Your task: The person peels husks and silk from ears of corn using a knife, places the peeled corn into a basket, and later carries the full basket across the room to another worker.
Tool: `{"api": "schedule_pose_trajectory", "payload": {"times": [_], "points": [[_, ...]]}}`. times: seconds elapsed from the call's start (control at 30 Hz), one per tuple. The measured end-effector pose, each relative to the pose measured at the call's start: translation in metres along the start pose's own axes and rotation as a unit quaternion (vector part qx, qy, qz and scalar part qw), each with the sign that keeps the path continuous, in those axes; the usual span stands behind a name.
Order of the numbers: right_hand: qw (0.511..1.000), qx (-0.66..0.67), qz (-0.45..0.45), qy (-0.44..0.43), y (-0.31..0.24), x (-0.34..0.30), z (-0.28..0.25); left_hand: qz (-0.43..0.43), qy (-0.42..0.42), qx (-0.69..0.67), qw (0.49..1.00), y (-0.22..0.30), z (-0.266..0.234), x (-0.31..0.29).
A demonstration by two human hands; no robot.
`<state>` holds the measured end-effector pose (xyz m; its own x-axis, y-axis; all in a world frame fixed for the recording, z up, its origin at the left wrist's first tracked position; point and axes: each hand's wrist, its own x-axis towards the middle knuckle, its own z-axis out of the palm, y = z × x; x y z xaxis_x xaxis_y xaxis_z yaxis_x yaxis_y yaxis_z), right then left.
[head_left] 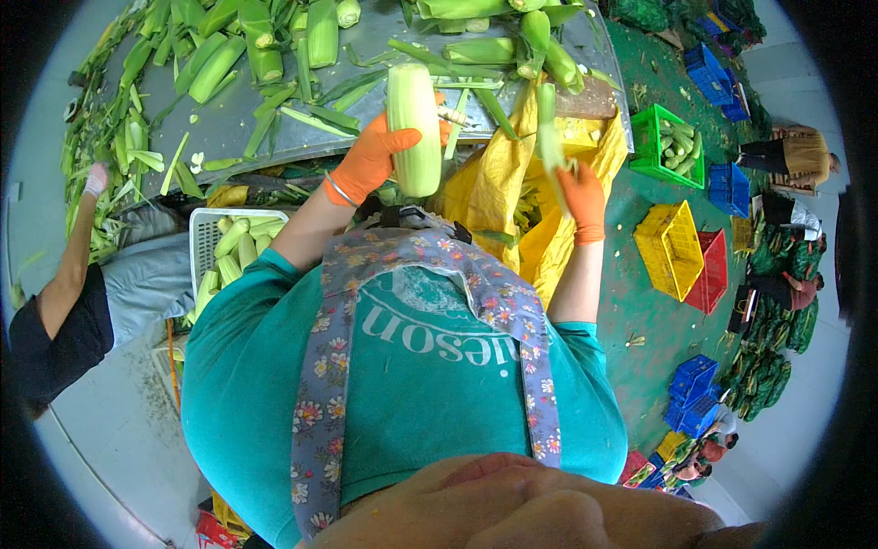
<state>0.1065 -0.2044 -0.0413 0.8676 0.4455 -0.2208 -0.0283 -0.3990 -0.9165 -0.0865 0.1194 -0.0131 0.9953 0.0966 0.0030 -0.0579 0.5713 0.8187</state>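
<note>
My left hand (370, 157), in an orange glove, is closed around a pale green ear of corn (414, 133) held upright at the table's near edge. Something whitish and banded shows by its fingertips; I cannot make out what it is. My right hand (583, 201), gloved alike, grips a long green husk strip (548, 123) apart from the ear. Below and between both hands gapes a yellow sack (471, 188) with green leafy bits inside. Several ears in green husks (219, 69) and loose leaves lie on the grey metal table (370, 38).
A white basket (206, 242) of pale ears stands at my left, near a person in black (64, 316) reaching to the leaf heap. Rightward on the green floor are a green crate (645, 146) of ears, a yellow crate (668, 247) and a red crate (712, 274). People work farther off.
</note>
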Motion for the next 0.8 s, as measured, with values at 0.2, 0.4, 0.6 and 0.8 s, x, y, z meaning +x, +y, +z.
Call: {"api": "schedule_pose_trajectory", "payload": {"times": [0.2, 0.4, 0.6, 0.8], "points": [[0.933, -0.285, -0.216, 0.031, -0.02, 0.008, 0.072, -0.079, 0.007, 0.069, 0.994, -0.008, -0.005, -0.021], [0.863, -0.376, -0.336, 0.024, -0.003, 0.101, 0.183, -0.114, -0.001, 0.245, 0.963, 0.004, -0.013, -0.029], [0.804, -0.533, -0.257, -0.064, 0.004, 0.138, 0.209, -0.094, -0.046, 0.213, 0.972, 0.004, -0.033, -0.034], [0.979, -0.144, -0.119, -0.076, -0.071, 0.06, 0.147, -0.153, -0.062, 0.265, 0.95, -0.025, -0.04, -0.01]]}}
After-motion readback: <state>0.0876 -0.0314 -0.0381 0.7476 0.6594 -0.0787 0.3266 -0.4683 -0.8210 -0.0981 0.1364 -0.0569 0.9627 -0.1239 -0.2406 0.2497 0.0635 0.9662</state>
